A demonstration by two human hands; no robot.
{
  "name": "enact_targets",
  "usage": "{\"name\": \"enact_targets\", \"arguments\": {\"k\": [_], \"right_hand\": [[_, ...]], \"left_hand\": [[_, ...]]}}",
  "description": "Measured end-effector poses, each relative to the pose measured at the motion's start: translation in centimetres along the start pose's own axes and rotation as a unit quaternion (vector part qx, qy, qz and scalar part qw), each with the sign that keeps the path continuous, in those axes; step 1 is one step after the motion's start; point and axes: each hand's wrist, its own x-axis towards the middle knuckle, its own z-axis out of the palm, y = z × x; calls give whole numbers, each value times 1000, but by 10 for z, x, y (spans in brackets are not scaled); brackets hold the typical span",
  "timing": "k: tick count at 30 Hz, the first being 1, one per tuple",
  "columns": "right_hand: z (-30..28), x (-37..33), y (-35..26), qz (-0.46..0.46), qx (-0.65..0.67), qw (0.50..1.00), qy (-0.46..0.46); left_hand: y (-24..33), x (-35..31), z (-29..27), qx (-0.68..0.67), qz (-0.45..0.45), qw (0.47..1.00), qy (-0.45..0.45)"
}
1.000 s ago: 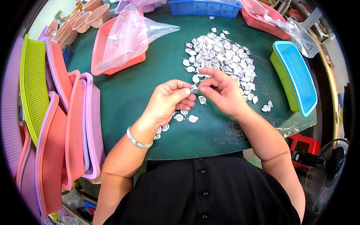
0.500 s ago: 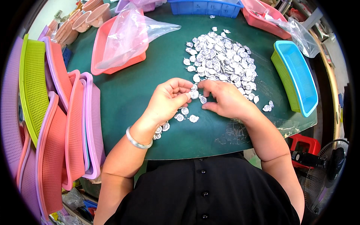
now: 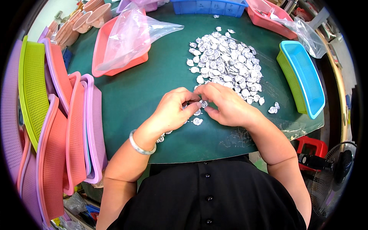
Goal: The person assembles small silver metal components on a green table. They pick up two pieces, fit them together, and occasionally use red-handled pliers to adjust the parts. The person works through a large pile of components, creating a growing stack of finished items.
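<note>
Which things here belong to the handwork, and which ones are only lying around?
In the work, seemingly:
silver rosette between left hand and right hand
heap of silver rosettes beyond them

Seemingly just lying around:
clear plastic bag
pink basket under it
blue-green basket
fan

I see both bare forearms (image 3: pixel 270 138) reaching from the near side, angling inward; the left hand (image 3: pixel 172 109) and right hand (image 3: pixel 232 105) curl, fingertips (image 3: pixel 196 107) close together.

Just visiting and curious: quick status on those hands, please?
Left hand and right hand close together, silver piece between them; grip unclear. Silver pile just beyond. Nearby clutter: loose piece on near side.
</note>
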Motion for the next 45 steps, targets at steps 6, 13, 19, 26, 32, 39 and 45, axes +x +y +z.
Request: {"name": "enact_targets", "arguments": {"k": [6, 13, 19, 26, 32, 39, 45], "right_hand": [[-6, 0, 0, 68, 121, 990, 36], [-11, 2, 1, 203, 388, 898, 46], [-1, -2, 11, 128, 279, 946, 107], [-1, -1, 3, 37, 98, 983, 152], [-1, 0, 5, 16, 82, 984, 157], [0, -1, 11, 120, 281, 944, 129], [3, 1, 11, 137, 383, 903, 140]], "left_hand": [[-3, 2, -3, -191, -94, 977, 4], [-6, 3, -5, -303, -90, 949, 7], [-1, 2, -1, -328, -71, 942, 16], [1, 2, -4, -410, -78, 909, -12], [2, 2, -5, -467, -102, 878, -20], [-2, 3, 5, -440, -95, 892, 42], [-4, 3, 8, -416, -70, 905, 49]]}}
